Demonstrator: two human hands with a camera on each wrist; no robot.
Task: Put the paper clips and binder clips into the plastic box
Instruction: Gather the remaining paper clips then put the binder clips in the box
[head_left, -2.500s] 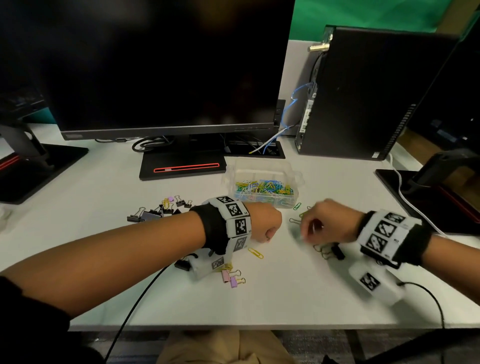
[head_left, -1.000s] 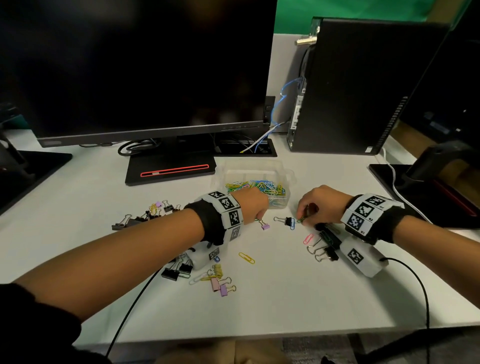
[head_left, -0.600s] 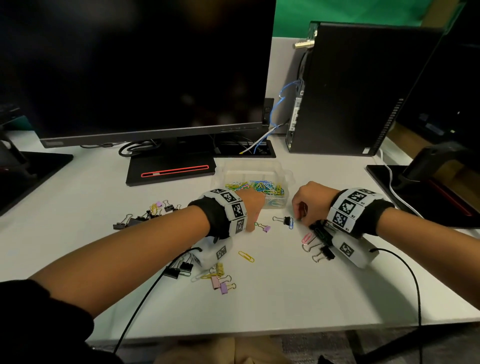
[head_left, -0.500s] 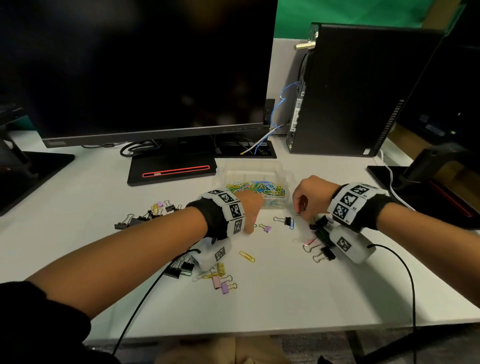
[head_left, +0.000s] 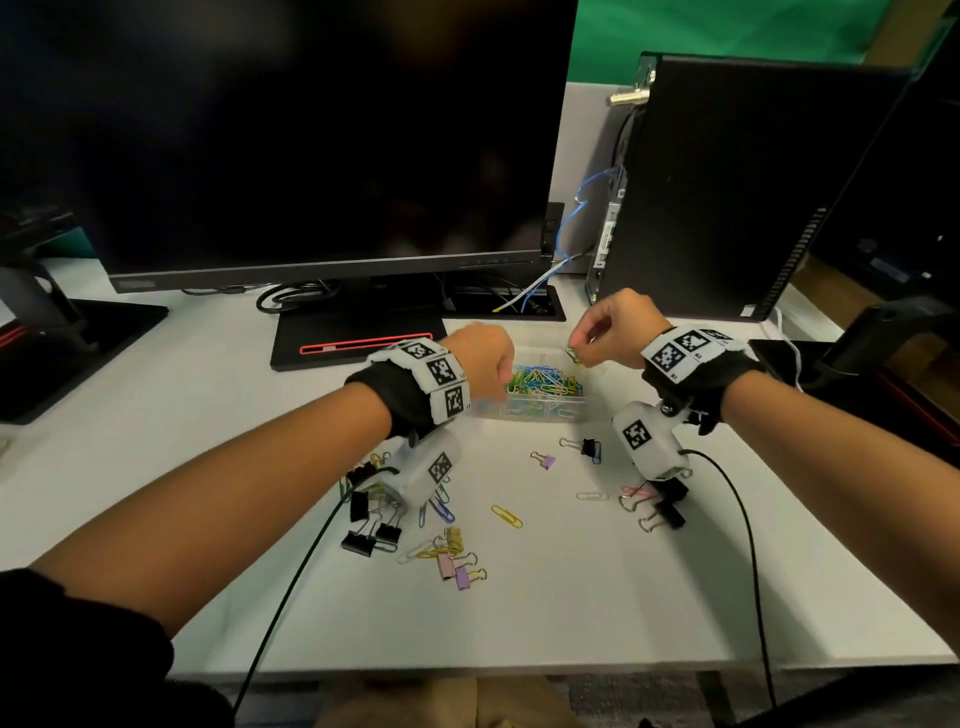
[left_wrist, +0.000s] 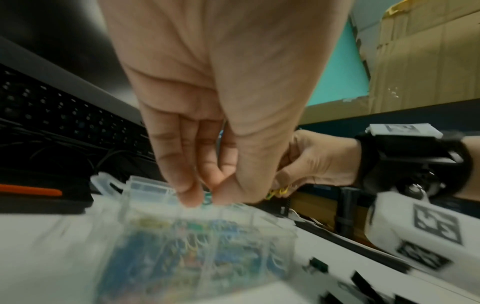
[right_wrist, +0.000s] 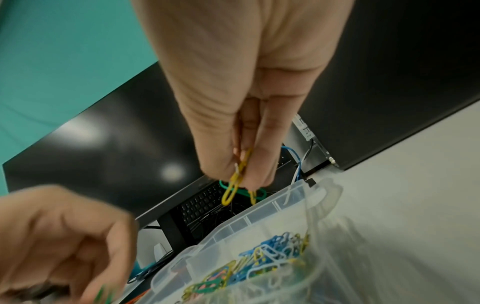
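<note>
- Several binder clips lie loose on the bench (head_left: 571, 613) nearest the person: a pink and purple pair (head_left: 453, 569), a yellow one just beyond, and a black cluster (head_left: 370, 527) to the left under the left wrist camera. None has been gathered yet, so I judge the task well short of done.
- A yellow paper clip (head_left: 507, 515) and a white paper clip (head_left: 591, 496) sit apart in the middle, with more black binder clips (head_left: 664, 506) to the right below the right wrist camera.
- Slightly farther lie a small purple binder clip (head_left: 544, 460) and a black binder clip (head_left: 586, 448), just short of the plastic box (head_left: 524, 410).
- That clear, lidless box already holds a heap of coloured paper clips (right_wrist: 262, 265); standing centrally, within reach of both arms, it likely lets either hand drop into it.
- Over its left part, the left hand (head_left: 480, 358) points downward, fingers (left_wrist: 191, 185) and thumb drawn together on something small and green; blur hides what exactly.
- Over the far right rim, the right hand (head_left: 618, 330) pinches yellow and green paper clips (right_wrist: 237, 189) between thumb and fingers (right_wrist: 259, 164), dangling them above the opening, apparently so that loosening the pinch lets them fall inside.
</note>
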